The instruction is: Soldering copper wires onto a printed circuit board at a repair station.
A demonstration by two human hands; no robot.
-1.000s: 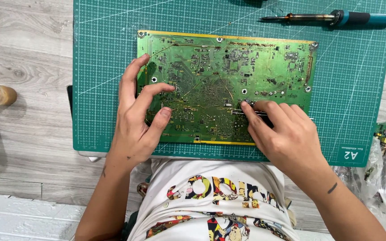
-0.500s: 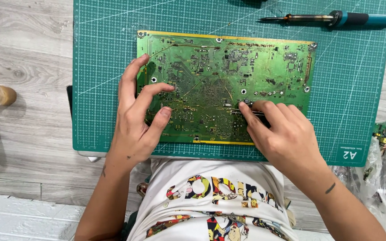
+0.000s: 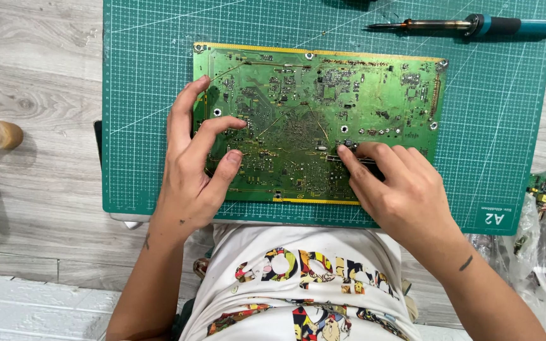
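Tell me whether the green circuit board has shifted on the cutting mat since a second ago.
No. The green circuit board keeps the same place against the cutting mat grid and the soldering iron; both hands rest on it.

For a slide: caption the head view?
Both hands, left hand and right hand, press on a green circuit board on a cutting mat.

Circuit board (image 3: 323,120) lying on cutting mat (image 3: 494,126), frame centre; soldering iron (image 3: 469,26) lying on mat, upper right; both hands (image 3: 191,170) (image 3: 399,189) resting on board's lower part.
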